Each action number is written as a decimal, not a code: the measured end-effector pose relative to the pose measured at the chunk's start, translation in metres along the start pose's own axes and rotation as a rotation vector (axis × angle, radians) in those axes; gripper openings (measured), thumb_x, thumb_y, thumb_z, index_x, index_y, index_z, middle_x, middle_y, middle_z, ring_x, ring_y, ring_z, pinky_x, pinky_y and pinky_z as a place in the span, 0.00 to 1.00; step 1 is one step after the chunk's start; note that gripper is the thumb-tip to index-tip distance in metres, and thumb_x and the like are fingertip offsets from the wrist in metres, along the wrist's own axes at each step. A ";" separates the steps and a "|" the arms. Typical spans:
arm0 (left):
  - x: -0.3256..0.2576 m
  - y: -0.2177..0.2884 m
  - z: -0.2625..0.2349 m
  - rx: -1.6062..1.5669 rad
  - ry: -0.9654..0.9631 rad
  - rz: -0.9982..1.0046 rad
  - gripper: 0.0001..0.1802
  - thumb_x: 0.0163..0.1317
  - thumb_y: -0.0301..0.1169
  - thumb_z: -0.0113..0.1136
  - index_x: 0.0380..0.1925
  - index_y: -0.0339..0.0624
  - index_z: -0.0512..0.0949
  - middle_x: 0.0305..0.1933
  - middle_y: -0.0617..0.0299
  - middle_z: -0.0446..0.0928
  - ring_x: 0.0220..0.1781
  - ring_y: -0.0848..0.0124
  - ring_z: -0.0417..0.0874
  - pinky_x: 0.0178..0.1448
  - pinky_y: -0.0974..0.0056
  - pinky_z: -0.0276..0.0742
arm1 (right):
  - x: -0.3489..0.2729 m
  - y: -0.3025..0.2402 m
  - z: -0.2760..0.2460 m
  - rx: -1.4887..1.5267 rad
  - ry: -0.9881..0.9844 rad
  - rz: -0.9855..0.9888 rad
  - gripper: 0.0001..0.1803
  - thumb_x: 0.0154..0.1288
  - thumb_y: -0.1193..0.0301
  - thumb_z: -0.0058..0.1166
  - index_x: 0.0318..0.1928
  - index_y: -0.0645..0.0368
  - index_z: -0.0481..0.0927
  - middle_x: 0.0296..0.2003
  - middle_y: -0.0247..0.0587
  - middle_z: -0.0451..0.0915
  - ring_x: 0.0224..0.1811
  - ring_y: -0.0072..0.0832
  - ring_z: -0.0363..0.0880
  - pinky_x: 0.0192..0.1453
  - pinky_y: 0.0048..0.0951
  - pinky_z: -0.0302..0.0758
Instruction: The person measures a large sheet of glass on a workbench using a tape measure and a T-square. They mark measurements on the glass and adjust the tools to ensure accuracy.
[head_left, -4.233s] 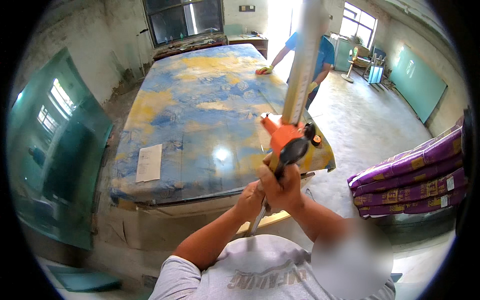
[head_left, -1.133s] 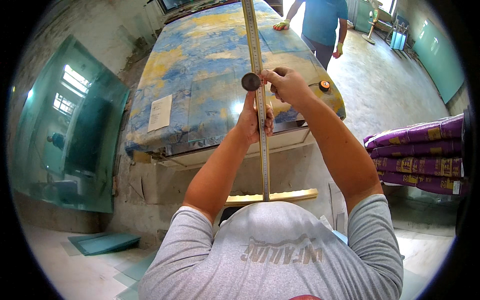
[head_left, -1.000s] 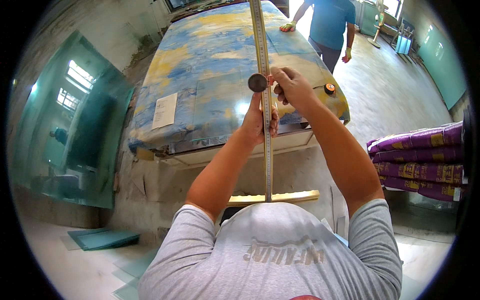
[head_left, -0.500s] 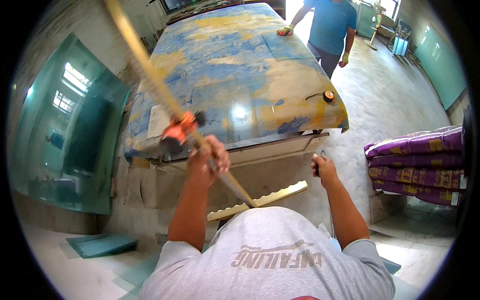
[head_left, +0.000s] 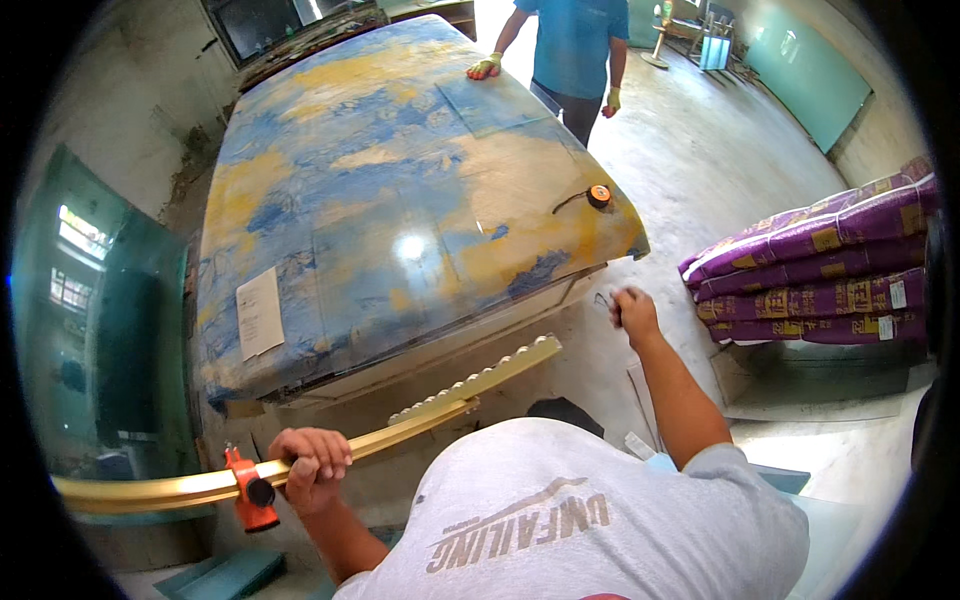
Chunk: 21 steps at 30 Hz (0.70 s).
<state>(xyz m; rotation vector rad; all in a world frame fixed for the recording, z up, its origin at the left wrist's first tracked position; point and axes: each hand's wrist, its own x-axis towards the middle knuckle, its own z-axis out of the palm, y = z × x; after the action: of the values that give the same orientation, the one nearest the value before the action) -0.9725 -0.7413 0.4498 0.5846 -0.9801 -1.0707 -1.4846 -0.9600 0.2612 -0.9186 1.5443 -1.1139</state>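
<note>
I wear this camera on my head, the left of a side-by-side pair, and it looks steeply down and forward over my chest. My grey shirt (head_left: 520, 500) is nearest, filling the lower middle; my left hand (head_left: 312, 465) and right hand (head_left: 635, 315) come next, close in. The view faces roughly along the counter (head_left: 350, 220), whose near edge slants up to the right. The fisheye reaches wide, from the leaning glass sheet (head_left: 110, 330) at left to the purple bundles (head_left: 820, 280) at right, bending straight edges inside a dark rim. A co-worker (head_left: 570, 55), farther off, is cropped by the top.
</note>
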 end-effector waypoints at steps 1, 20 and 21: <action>0.000 0.002 -0.005 0.033 -0.016 -0.023 0.16 0.65 0.33 0.65 0.25 0.43 0.69 0.20 0.61 0.72 0.19 0.70 0.72 0.30 0.60 0.75 | 0.015 -0.017 0.006 -0.057 0.021 -0.024 0.13 0.70 0.64 0.57 0.32 0.59 0.78 0.23 0.36 0.77 0.19 0.26 0.74 0.23 0.30 0.70; -0.001 -0.060 0.113 0.243 0.522 0.002 0.16 0.61 0.30 0.70 0.27 0.43 0.69 0.22 0.62 0.71 0.21 0.70 0.72 0.32 0.62 0.73 | 0.330 -0.072 0.052 -1.400 -0.256 -0.278 0.38 0.63 0.59 0.60 0.72 0.55 0.68 0.72 0.61 0.62 0.70 0.52 0.70 0.71 0.48 0.69; -0.002 -0.063 0.116 0.243 0.536 -0.016 0.16 0.60 0.29 0.70 0.26 0.43 0.69 0.22 0.62 0.71 0.21 0.70 0.72 0.32 0.62 0.73 | 0.337 -0.066 0.049 -1.466 -0.225 -0.357 0.35 0.64 0.58 0.60 0.69 0.56 0.72 0.68 0.60 0.70 0.64 0.50 0.76 0.64 0.48 0.75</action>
<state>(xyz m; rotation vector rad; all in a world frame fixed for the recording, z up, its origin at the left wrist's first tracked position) -1.1031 -0.7583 0.4537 1.0188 -0.6337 -0.7511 -1.5124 -1.3040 0.2261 -2.2223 1.9373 0.1468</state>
